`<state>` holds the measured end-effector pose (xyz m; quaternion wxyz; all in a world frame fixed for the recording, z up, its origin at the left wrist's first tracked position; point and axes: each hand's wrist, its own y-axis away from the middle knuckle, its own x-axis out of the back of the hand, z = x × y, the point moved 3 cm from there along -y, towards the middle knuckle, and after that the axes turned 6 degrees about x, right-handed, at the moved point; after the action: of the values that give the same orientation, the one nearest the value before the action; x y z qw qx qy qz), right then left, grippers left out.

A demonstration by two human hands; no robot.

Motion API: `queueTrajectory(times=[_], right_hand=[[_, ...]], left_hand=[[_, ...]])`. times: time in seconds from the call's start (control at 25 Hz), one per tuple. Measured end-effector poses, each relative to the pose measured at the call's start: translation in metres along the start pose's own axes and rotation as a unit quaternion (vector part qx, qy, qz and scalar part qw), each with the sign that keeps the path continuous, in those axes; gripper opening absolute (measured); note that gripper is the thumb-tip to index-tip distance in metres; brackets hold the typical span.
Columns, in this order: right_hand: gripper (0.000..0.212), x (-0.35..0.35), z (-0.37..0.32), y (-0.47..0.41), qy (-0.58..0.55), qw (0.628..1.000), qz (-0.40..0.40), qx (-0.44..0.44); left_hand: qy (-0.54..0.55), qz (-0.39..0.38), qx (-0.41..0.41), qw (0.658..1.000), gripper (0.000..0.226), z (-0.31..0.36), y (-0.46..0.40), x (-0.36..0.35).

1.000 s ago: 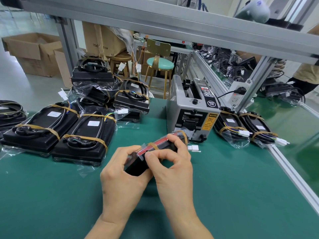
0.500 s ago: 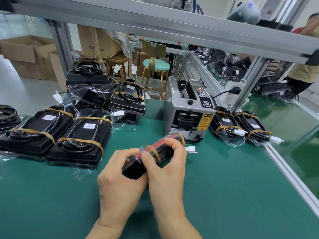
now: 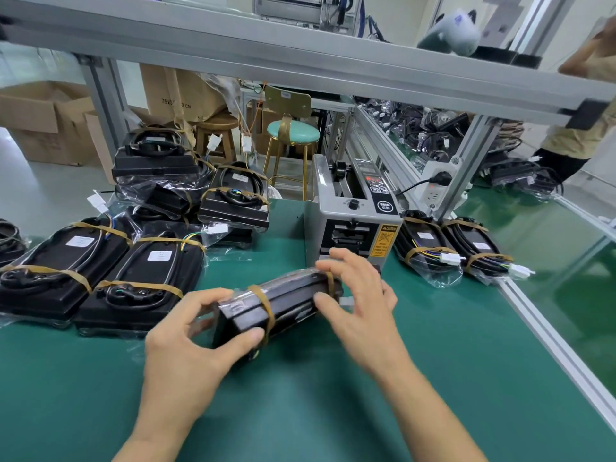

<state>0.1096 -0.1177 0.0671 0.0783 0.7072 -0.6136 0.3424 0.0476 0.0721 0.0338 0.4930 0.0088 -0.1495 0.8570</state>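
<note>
Where the grips meet: a black unit, bagged in clear film and strapped with tan bands, sits tilted over the middle of the green table.
Left grip: curled round the unit's near end, thumb on the end face.
Right grip: fingers spread over the far end, blurred; whether it clasps cannot be told.
Table: a grey tape dispenser stands just behind; banded units lie at left, a bagged pair at right.
Room: an aluminium frame spans overhead; cardboard boxes and a teal stool stand on the pale floor beyond.
</note>
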Motion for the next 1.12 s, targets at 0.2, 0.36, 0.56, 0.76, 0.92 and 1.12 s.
queueTrajectory(times=[0.2,0.36,0.56,0.76,0.92,1.12], right_hand=[[0.035,0.007,0.027,-0.025,-0.073,0.992,-0.106,0.016],[0.024,0.007,0.039,-0.034,-0.134,0.985,-0.1,0.029],[0.018,0.009,0.042,-0.045,-0.194,0.975,-0.109,0.004],[0.016,0.011,0.028,-0.058,-0.071,0.989,-0.094,0.092],[0.014,0.0,0.026,-0.052,-0.07,0.993,-0.088,0.042],[0.014,-0.001,0.028,-0.055,-0.097,0.99,-0.106,-0.002]], left_hand=[[-0.18,-0.009,-0.088,0.98,0.065,0.027,-0.007,0.0],[-0.387,-0.13,-0.206,0.889,0.054,0.061,-0.014,-0.044],[-0.408,-0.092,-0.059,0.906,0.023,0.064,-0.032,-0.059],[-0.404,-0.052,-0.047,0.912,0.014,0.063,-0.041,-0.064],[-0.463,-0.022,-0.085,0.882,0.017,0.062,-0.047,-0.071],[-0.374,-0.085,-0.191,0.903,0.015,0.063,-0.034,-0.063]])
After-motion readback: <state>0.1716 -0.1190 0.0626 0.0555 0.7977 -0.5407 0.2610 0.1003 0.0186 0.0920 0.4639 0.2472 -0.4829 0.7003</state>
